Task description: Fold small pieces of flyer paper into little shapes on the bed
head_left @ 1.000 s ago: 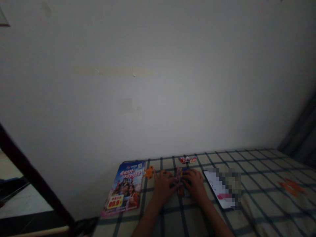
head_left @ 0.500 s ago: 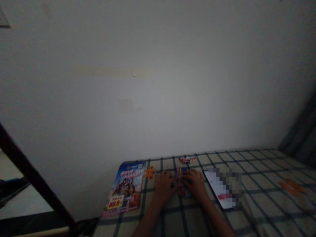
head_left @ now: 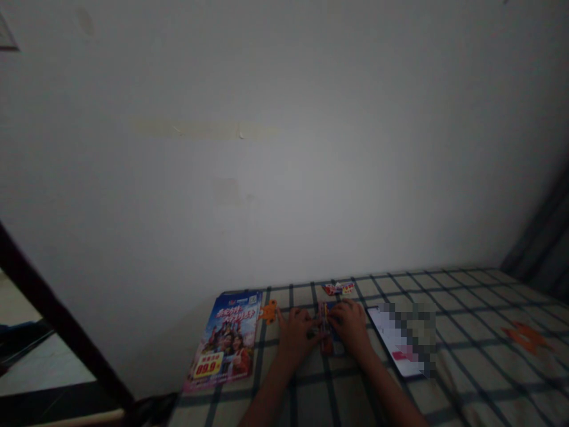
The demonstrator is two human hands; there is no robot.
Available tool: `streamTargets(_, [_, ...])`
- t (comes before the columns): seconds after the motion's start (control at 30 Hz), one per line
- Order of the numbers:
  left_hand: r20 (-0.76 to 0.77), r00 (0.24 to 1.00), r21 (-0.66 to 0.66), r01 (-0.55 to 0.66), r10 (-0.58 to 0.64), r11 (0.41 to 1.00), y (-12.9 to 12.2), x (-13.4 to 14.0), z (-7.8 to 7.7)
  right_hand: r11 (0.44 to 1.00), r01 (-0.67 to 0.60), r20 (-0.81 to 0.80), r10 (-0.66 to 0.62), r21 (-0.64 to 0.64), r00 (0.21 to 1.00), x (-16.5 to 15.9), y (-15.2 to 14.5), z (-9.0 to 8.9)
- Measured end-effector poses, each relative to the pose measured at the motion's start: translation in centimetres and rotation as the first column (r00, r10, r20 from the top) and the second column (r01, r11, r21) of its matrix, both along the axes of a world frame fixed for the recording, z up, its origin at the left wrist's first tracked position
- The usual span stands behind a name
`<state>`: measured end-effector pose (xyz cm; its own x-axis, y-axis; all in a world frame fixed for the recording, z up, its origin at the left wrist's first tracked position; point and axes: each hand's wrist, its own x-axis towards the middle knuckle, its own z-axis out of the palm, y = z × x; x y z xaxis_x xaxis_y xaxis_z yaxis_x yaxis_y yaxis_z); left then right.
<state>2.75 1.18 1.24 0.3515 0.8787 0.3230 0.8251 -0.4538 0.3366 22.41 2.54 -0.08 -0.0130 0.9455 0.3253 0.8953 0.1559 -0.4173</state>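
Observation:
A small piece of colourful printed paper, apparently folded, lies on the checked cloth between my hands. My left hand is at its left edge, index finger stretched out and the other fingertips and thumb closed at the paper. From the right, my right hand presses bent fingers onto the paper's upper part, hiding some of it. A printed flyer with a photo of people and "89.9" lies left of my left hand. Right of my right hand rests a phone with a lit screen, partly pixelated.
A crumpled printed paper scrap lies near the wall behind my hands. The checked cloth carries orange printed figures. A pale wall rises at the back, and a dark slanted bar stands at the left.
My right hand has shifted slightly up and in over the paper, its fingers more bent. My left hand has barely moved; the flyer and phone stay put.

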Motion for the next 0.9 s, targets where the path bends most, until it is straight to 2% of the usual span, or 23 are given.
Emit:
streamTargets(0.5, [-0.027, 1.000, -0.013, 0.004, -0.004, 1.000, 0.0, 0.0, 0.4, 0.999, -0.036, 0.039, 0.037, -0.036, 0.999, 0.3, -1.2, 0.1])
streamTargets(0.7, [-0.024, 1.000, 0.004, 0.004, -0.004, 1.000, 0.1, -0.1, 0.3, 0.994, -0.074, 0.053, 0.078, -0.074, 0.996, 0.7, -1.6, 0.5])
streamTargets(0.9, [-0.035, 0.999, 0.008, -0.015, 0.016, 1.000, 0.2, 0.0, 0.0, 0.992, -0.089, 0.062, 0.095, -0.090, 0.994, 1.2, -1.8, 0.1])
